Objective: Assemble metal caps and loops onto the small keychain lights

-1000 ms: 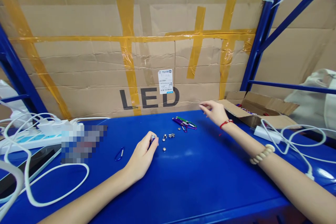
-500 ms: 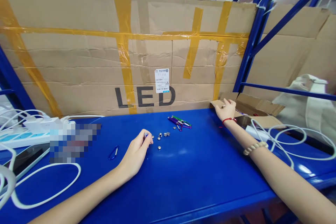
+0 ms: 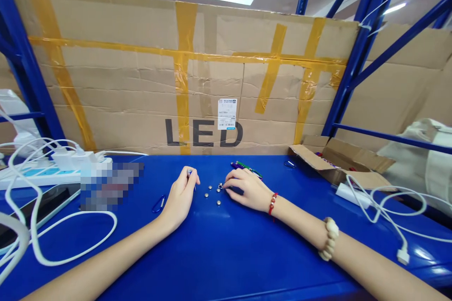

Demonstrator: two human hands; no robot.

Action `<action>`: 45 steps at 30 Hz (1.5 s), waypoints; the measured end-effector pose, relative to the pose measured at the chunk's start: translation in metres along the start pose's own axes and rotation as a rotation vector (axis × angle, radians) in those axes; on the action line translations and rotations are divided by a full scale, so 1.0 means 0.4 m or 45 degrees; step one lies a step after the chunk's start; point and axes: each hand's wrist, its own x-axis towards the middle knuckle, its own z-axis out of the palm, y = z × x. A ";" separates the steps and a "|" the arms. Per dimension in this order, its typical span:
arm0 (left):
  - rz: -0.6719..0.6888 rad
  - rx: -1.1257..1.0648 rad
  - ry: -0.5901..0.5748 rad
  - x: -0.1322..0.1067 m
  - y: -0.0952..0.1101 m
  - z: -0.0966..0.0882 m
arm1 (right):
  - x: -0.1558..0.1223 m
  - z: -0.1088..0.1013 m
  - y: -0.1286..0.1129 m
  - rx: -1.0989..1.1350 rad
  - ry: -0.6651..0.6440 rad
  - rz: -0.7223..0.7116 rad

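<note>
My left hand (image 3: 181, 200) is closed around a small item with a shiny metallic top (image 3: 189, 172); most of it is hidden by the fingers. Across from it, my right hand (image 3: 250, 189) has thumb and index finger curved together at a few small metal pieces (image 3: 218, 190). What lies between those fingertips is too small to make out. More small round metal pieces, such as a silver one (image 3: 218, 202), are scattered between both hands. Behind my right hand, purple and green carabiners (image 3: 249, 168) are partly covered. A blue carabiner (image 3: 159, 203) rests left of my left hand.
An open cardboard box (image 3: 339, 162) stands at the back right, with a dark carabiner-like loop (image 3: 289, 164) before it. White cables (image 3: 388, 207) lie on the right. A power strip (image 3: 21, 176) and phone (image 3: 45, 202) are left. A large cardboard panel (image 3: 141, 99) closes the back.
My right hand has come back from the cardboard box to the metal pieces at the middle. A dark loop shows in front of the box. My left hand stays closed; the view has shifted.
</note>
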 end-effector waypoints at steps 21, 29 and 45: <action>-0.060 -0.039 -0.218 -0.019 0.006 0.017 | -0.153 -0.047 0.359 -0.414 -0.247 1.580; -0.065 -0.055 -0.242 -0.021 0.007 0.019 | -0.135 -0.026 0.333 -0.502 -0.279 1.647; -0.066 -0.072 -0.218 -0.014 0.005 0.020 | -0.138 -0.043 0.340 -0.221 -0.307 1.525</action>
